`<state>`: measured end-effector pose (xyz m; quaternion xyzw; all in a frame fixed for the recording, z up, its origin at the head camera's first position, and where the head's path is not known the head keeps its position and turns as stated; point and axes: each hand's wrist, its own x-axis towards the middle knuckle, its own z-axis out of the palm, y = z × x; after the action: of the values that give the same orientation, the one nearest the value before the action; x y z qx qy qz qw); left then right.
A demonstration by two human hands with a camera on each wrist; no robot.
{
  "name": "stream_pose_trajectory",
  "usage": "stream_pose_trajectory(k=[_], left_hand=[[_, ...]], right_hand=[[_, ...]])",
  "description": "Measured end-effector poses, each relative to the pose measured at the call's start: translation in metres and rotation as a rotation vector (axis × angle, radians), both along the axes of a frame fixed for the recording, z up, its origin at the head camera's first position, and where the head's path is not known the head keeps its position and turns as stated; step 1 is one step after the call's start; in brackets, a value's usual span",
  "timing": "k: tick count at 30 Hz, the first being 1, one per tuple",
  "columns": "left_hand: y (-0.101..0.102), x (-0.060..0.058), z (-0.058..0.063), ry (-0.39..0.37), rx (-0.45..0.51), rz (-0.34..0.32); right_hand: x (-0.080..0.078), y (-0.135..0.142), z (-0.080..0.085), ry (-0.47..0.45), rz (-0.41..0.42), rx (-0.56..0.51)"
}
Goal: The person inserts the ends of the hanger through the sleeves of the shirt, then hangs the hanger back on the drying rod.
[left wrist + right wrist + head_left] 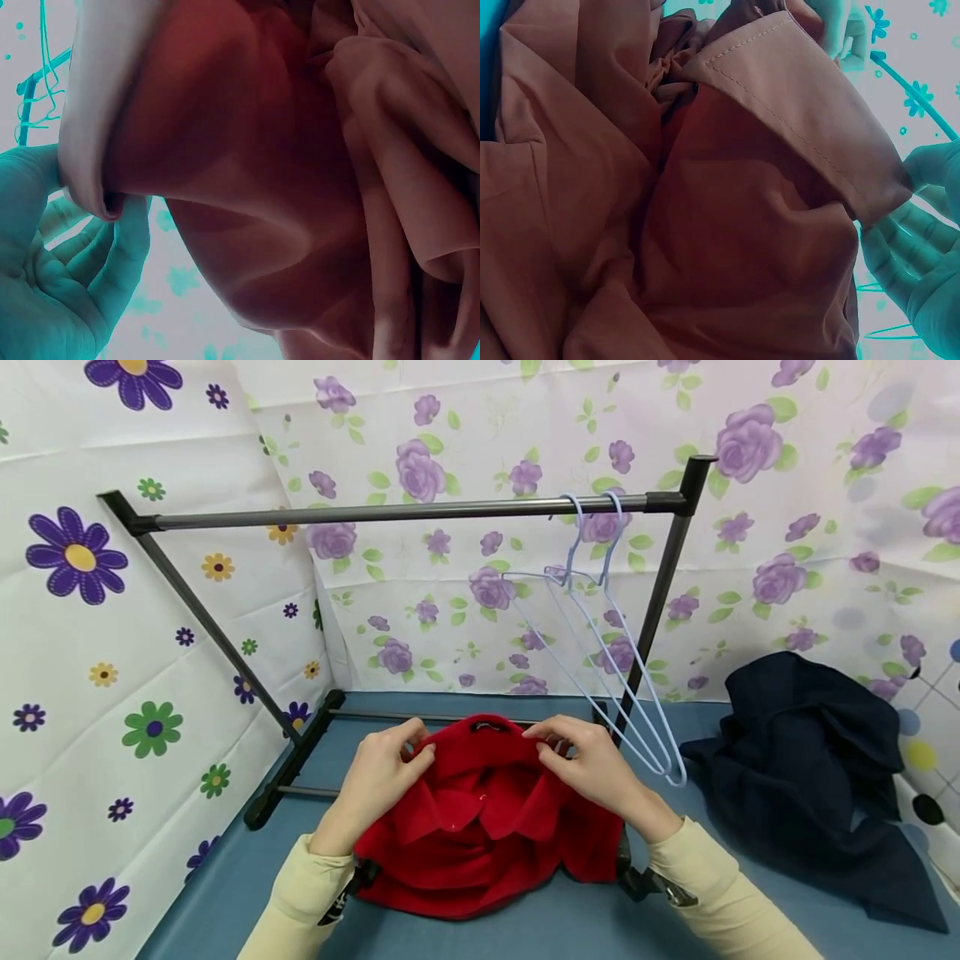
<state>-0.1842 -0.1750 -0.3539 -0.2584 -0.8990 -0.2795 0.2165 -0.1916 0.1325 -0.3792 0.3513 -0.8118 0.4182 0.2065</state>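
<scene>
A red collared shirt [465, 852] hangs bunched between my two hands, its collar folded down and a dark label showing at the neck. My left hand [386, 777] pinches the left side of the collar between thumb and fingers. On the opposite side my right hand [588, 760] pinches the collar in the same way. In the right wrist view the stitched collar [795, 105] runs to the fingertips of that hand. The left wrist view shows the folded collar edge [105, 112] gripped by the left thumb and fingers. Lower folds of the shirt hang near the table.
A black garment rack [397, 513] stands behind the shirt. Light blue wire hangers [637, 693] hang at the right end of its bar. To the right, a dark navy garment [810, 777] lies crumpled on the blue table [585, 927]. Flowered sheets [450, 635] cover the walls.
</scene>
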Motion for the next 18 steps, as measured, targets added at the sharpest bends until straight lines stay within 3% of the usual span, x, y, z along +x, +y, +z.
stream_pose_trajectory(k=[8,18], left_hand=[[0.0039,0.0031,0.0013,0.009,-0.011,-0.059],[0.0085,0.0074,0.0029,0.074,-0.019,-0.151]], right_hand=[[0.0007,-0.0024,-0.0005,0.021,-0.004,0.007],[-0.0007,-0.0085,0.0005,0.022,0.028,0.005]])
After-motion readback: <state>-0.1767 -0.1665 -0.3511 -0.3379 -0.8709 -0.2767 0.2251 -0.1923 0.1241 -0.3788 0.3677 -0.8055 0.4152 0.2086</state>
